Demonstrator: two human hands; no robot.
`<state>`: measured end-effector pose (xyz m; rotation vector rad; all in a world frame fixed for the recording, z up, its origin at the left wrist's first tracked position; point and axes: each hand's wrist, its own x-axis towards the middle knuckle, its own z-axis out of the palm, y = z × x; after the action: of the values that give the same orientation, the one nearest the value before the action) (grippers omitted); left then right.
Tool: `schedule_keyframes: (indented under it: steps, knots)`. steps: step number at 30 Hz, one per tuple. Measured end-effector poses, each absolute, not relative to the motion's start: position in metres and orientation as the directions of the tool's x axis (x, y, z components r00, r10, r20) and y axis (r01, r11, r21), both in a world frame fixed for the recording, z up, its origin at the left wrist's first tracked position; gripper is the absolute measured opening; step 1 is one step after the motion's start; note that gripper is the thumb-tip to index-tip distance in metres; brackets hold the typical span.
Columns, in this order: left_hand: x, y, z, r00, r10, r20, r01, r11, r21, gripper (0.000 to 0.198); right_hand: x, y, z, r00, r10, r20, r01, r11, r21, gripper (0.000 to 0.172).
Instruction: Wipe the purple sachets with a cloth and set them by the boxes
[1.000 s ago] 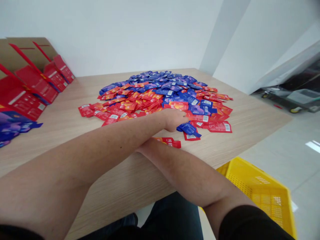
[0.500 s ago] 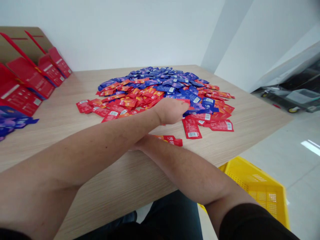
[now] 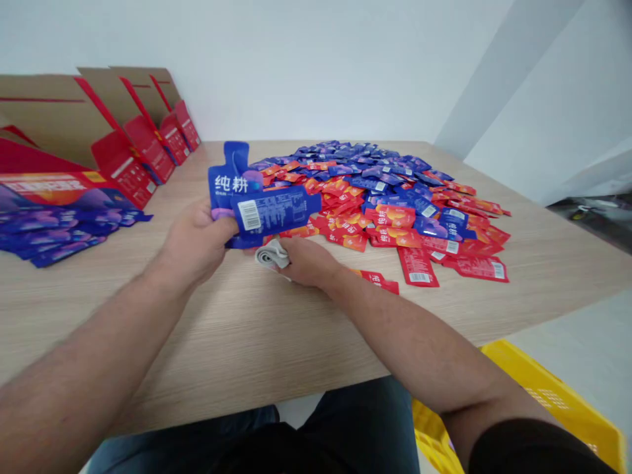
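Two blue pouches (image 3: pixel 279 209) are pinched in my left hand (image 3: pixel 195 240), held up above the table. One shows white lettering on its front; the other lies across it with its barcode side facing me. Just right of them, low over the tabletop, my right hand (image 3: pixel 309 262) is closed round a rolled grey cloth (image 3: pixel 269 255). Behind both hands spreads a large pile of blue and red-orange pouches (image 3: pixel 375 172). A red pouch (image 3: pixel 380 282) lies apart, partly covered by my right forearm.
Open red cardboard boxes (image 3: pixel 118 168) with raised brown lids stand in a row at the left. Blue pouches (image 3: pixel 74 230) lie stacked in front of them. A yellow plastic crate (image 3: pixel 548 395) is below the table's right edge. A white wall rises behind the table.
My left hand has drawn back from the pile to the left with blue pouches in it, uncrossing my arms. My right hand and the cloth now show. The view has turned left.
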<state>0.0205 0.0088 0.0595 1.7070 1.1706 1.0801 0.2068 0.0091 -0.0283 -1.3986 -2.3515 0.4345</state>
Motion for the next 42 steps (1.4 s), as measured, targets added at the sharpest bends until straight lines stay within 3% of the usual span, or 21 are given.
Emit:
schedule_keyframes:
  steps: [2,6,12,18,21,24,31,37,42]
  knots:
    - [-0.007,0.008,0.04,0.225,0.974,0.023,0.138,-0.055,0.989,0.036,0.208,0.008,-0.028,-0.38,0.912,0.156,0.81,0.409,-0.42,0.034]
    - [-0.041,0.013,0.01,0.291,0.924,-0.25,0.052,0.246,0.968,0.025,0.212,0.009,-0.025,-0.303,0.947,0.11,0.869,0.322,-0.377,0.027]
    - [-0.051,0.022,0.0,0.368,0.853,-0.37,0.119,0.351,0.929,0.021,0.228,0.017,-0.02,-0.202,0.977,0.069,0.929,0.214,-0.301,0.03]
    - [-0.048,0.012,0.006,0.502,0.714,-0.488,0.41,0.301,0.861,0.025,0.246,0.027,-0.02,-0.091,0.987,0.131,0.948,0.126,-0.291,0.038]
    - [-0.05,0.013,0.007,0.5,0.711,-0.495,0.511,0.219,0.831,0.031,0.248,0.027,-0.02,-0.082,0.98,0.182,0.937,0.138,-0.32,0.04]
    - [-0.05,0.016,0.005,0.451,0.778,-0.438,0.492,0.194,0.849,0.028,0.246,0.024,-0.016,-0.079,0.967,0.244,0.918,0.166,-0.361,0.037]
    - [-0.027,0.011,-0.006,0.262,0.91,-0.322,0.085,0.31,0.947,0.035,0.235,0.011,-0.005,-0.106,0.91,0.401,0.842,0.297,-0.451,0.034]
    - [-0.011,0.003,-0.011,0.187,0.924,-0.334,0.067,0.327,0.943,0.01,0.217,-0.012,0.004,-0.225,0.885,0.408,0.823,0.397,-0.406,0.036]
    - [-0.006,-0.002,-0.015,0.161,0.956,-0.245,0.06,0.238,0.969,0.015,0.211,-0.018,0.002,-0.287,0.873,0.395,0.853,0.421,-0.31,0.027]
